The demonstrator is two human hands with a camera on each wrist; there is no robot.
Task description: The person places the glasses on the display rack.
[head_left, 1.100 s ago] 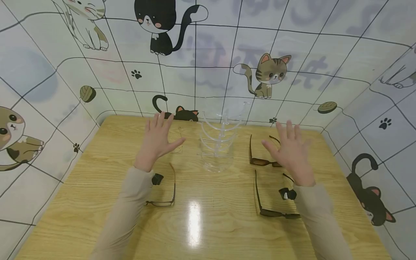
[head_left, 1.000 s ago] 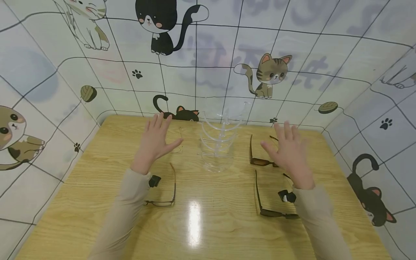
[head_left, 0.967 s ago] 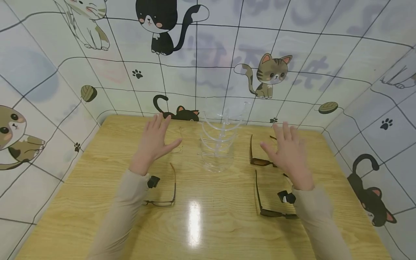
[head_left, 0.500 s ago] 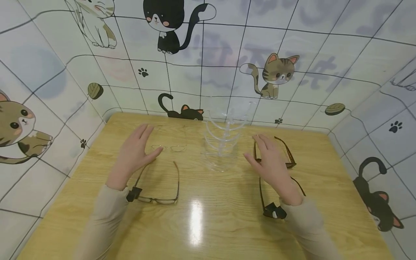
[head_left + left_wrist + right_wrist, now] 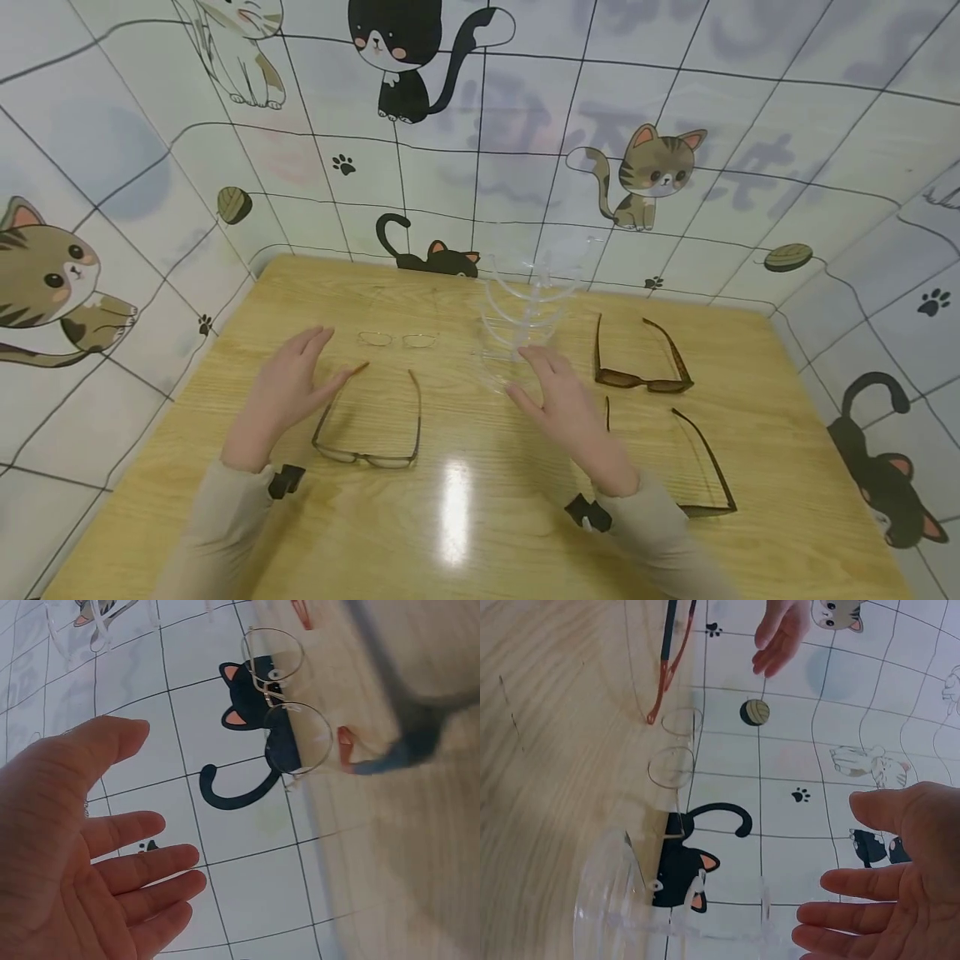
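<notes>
My left hand (image 5: 281, 396) hovers over the left side of the table, its relaxed fingers holding nothing. Close beside it lie thin-framed glasses with brown temple tips (image 5: 363, 458), unfolded. Behind them are wire-rimmed glasses (image 5: 418, 340), also seen in the left wrist view as round-lensed wire glasses (image 5: 298, 739). My right hand (image 5: 566, 408), loosely spread and holding nothing, is in front of a clear tiered display stand (image 5: 528, 308) and hides part of its base. Brown sunglasses (image 5: 643, 383) lie to its right. Dark-framed glasses (image 5: 708, 509) lie nearer, partly covered by my right arm.
The wooden table (image 5: 480, 517) meets a tiled-pattern backdrop (image 5: 510, 183) with cartoon cats at its back and sides. A small black device (image 5: 287, 481) sits at the left wrist, and another black device (image 5: 588, 512) at the right.
Both hands have drawn back toward the near edge. The right hand has moved left from above the sunglasses to before the stand, uncovering the brown pair. The view has shifted slightly.
</notes>
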